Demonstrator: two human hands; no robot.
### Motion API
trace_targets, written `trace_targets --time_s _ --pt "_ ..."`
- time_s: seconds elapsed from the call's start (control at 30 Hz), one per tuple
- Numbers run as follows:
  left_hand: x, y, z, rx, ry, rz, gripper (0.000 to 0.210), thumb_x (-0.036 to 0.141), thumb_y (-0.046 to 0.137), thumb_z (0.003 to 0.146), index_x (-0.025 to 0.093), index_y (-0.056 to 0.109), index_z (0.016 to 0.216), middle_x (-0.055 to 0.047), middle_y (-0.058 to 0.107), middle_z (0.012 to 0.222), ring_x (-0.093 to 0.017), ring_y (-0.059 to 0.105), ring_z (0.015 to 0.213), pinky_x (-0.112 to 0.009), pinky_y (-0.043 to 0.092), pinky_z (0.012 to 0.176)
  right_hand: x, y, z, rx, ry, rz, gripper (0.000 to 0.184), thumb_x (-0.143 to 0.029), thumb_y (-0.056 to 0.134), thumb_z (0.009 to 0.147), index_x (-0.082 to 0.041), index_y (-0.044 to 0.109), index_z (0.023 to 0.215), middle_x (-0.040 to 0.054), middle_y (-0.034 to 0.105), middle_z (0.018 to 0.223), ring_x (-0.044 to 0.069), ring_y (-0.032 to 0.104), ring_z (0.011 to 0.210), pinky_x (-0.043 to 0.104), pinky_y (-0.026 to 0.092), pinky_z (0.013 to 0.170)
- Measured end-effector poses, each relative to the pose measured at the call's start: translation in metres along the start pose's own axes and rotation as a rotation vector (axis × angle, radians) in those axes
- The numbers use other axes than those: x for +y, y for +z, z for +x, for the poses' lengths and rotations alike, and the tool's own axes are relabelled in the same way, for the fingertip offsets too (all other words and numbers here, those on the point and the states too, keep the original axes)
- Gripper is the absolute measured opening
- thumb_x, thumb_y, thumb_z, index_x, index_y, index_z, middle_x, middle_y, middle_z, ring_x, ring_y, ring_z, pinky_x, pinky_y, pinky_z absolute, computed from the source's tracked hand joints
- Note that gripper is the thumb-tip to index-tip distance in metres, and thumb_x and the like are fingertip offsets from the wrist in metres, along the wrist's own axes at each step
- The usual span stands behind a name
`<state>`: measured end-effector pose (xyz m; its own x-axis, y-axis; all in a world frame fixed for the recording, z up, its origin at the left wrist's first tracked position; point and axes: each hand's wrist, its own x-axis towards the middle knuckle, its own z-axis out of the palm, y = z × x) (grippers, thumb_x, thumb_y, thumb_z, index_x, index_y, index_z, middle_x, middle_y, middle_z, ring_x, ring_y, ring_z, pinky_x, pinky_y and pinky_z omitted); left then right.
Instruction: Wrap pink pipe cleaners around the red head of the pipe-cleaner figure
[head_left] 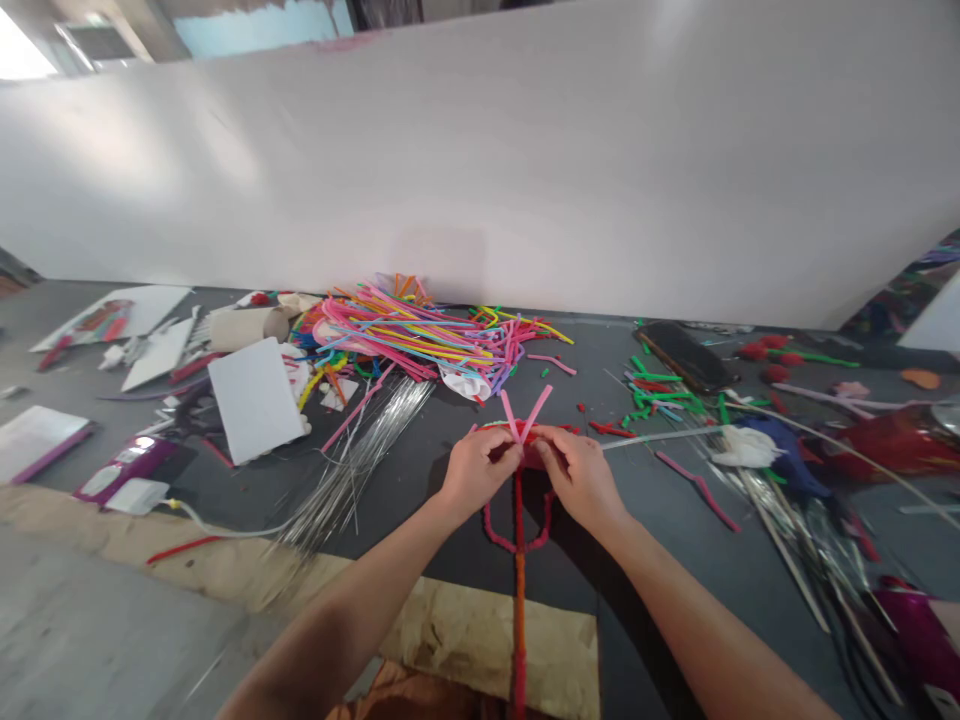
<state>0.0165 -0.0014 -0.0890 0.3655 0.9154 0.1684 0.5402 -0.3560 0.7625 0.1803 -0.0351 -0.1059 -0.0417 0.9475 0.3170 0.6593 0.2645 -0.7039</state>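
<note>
My left hand (480, 470) and my right hand (581, 475) meet over the dark table, each with thumb and forefinger pinched on a pink pipe cleaner (537, 406). Its two tips stick up in a V between my fingertips. From under my fingers a red and orange fuzzy stem (520, 590) runs down toward my body. A dark pink bumpy loop (489, 528) curves round that stem below my hands. Something red lies just behind my fingers, mostly covered by them.
Behind my hands lies a heap of coloured pipe cleaners (412, 335). A bundle of thin wires (360, 460) and a white card (256, 400) are to the left. Green cut pieces (652, 392), a phone (686, 355) and more wires lie right. A white panel (480, 170) stands behind.
</note>
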Motion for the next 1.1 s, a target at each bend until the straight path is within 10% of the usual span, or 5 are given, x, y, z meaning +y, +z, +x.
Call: trace_targets --time_s 0.3,0.53,0.83,1.1 --pt "-0.002 -0.001 0.002 -0.013 0.016 -0.012 0.016 0.019 0.051 0.079 0.02 0.063 0.07 0.003 0.067 0.071 -0.012 0.06 0.068 -0.025 0.043 0.078 -0.014 0.002 0.013 -0.012 0.141 0.372 0.022 -0.037 0.051 0.086 -0.021 0.065 0.092 0.0039 0.07 0.091 0.018 0.065 0.08 0.029 0.05 0.072" --pt "-0.007 0.002 -0.001 0.058 -0.119 -0.01 0.014 0.026 0.046 0.083 0.02 0.055 0.074 0.006 0.052 0.056 -0.009 0.049 0.051 -0.02 0.037 0.054 -0.003 -0.002 0.006 0.071 0.201 0.32 0.023 -0.038 0.046 0.089 -0.02 0.06 0.087 0.0057 0.068 0.082 0.019 0.064 0.076 0.031 0.049 0.071" --pt "-0.009 0.001 -0.001 -0.014 -0.07 0.067 0.016 0.027 0.043 0.086 0.021 0.051 0.075 0.004 0.054 0.066 -0.012 0.055 0.062 -0.025 0.043 0.069 -0.002 0.001 0.002 0.033 -0.119 0.012 0.012 -0.03 0.057 0.084 -0.022 0.066 0.087 0.0047 0.069 0.087 0.022 0.055 0.09 0.039 0.043 0.084" --pt "-0.009 0.005 -0.002 0.049 -0.051 0.08 0.012 0.024 0.048 0.084 0.021 0.055 0.075 0.002 0.06 0.07 -0.011 0.057 0.062 -0.026 0.046 0.072 0.004 0.002 0.001 -0.043 -0.121 -0.199 0.008 -0.024 0.059 0.081 -0.024 0.067 0.084 0.0034 0.067 0.103 0.026 0.047 0.098 0.044 0.037 0.084"
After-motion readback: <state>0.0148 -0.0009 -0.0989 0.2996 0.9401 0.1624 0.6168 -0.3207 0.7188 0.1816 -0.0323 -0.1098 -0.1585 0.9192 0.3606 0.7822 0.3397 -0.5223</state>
